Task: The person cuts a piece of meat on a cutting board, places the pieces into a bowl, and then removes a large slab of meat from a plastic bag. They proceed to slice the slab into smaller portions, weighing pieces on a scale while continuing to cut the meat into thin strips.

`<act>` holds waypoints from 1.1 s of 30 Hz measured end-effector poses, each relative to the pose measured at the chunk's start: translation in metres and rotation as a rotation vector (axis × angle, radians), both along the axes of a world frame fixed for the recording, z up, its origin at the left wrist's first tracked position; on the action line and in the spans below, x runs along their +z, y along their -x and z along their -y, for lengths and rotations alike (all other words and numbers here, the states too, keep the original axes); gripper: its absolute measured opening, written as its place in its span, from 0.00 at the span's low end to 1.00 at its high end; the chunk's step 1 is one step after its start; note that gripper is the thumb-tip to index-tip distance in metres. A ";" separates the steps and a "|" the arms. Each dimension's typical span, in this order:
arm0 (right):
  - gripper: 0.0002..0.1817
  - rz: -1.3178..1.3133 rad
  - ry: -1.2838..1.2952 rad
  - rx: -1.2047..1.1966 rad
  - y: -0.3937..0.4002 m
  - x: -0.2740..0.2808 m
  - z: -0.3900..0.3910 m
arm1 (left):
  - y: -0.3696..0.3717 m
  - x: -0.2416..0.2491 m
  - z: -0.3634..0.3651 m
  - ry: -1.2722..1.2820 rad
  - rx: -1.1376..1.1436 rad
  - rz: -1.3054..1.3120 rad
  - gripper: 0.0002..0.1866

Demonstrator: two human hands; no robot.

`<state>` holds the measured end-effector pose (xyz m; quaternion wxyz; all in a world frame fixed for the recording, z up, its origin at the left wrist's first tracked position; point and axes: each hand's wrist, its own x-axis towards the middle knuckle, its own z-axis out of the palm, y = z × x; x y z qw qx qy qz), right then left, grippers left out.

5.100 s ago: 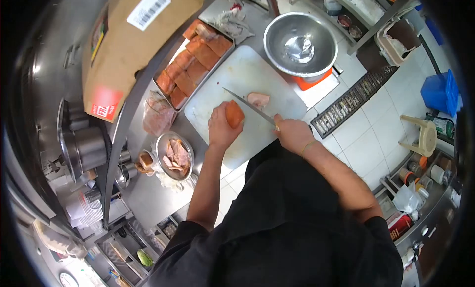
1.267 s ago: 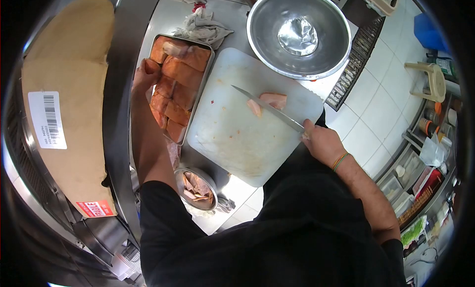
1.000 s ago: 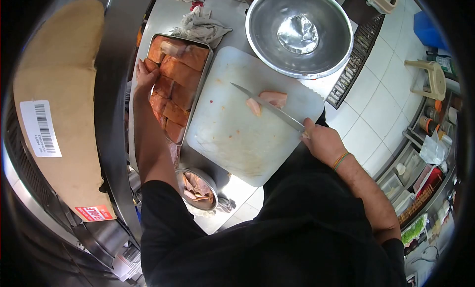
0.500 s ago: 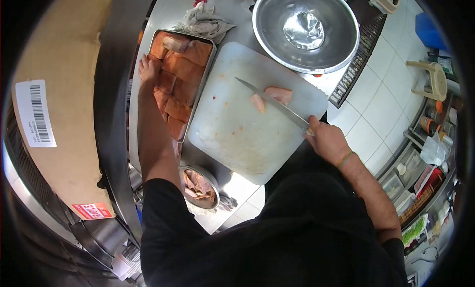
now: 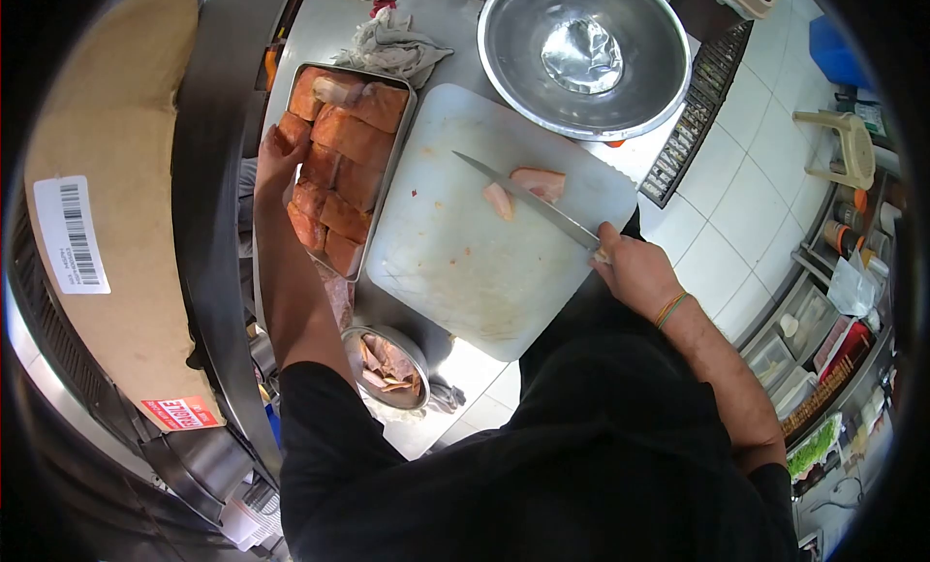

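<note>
My right hand [image 5: 637,276] is wrapped round the handle of a long kitchen knife [image 5: 531,202], its blade lying across the white cutting board [image 5: 455,281]. Beside the blade are two small pale pieces of meat, a larger slice [image 5: 541,183] and a narrow one [image 5: 498,201]. At the left edge of a metal tray [image 5: 389,189], my left hand [image 5: 275,157] grips a reddish-orange block of meat [image 5: 294,130]. Several similar meat blocks [image 5: 351,136] fill the tray in rows. Part of my left hand's grip is hidden behind the block.
A large steel bowl [image 5: 659,87] stands beyond the board. Near my left forearm sits a round pan of meat pieces [image 5: 389,368]. A crumpled cloth [image 5: 392,48] lies behind the tray. A cardboard box [image 5: 107,145] is at far left, and a stool [image 5: 843,145] at right.
My left hand has shifted slightly down and left at the tray's edge, its fingers now round a meat block. The knife and my right hand stay nearly still; the view has shifted a little.
</note>
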<state>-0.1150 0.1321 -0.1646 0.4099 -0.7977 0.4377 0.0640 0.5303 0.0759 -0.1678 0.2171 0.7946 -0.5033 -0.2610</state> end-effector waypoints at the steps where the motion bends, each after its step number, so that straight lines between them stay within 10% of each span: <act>1: 0.17 -0.001 -0.001 -0.002 0.000 0.000 0.000 | -0.005 0.001 0.000 -0.008 -0.008 0.000 0.38; 18: 0.19 -0.035 -0.056 0.019 -0.002 0.001 0.005 | -0.050 0.024 0.012 -0.367 0.139 -0.239 0.35; 25: 0.18 -0.015 -0.015 0.013 0.000 0.003 0.005 | -0.054 0.000 0.001 -0.239 -0.224 0.182 0.25; 33: 0.16 0.068 0.084 0.023 0.006 0.010 -0.006 | -0.018 -0.029 -0.027 0.103 0.050 0.261 0.34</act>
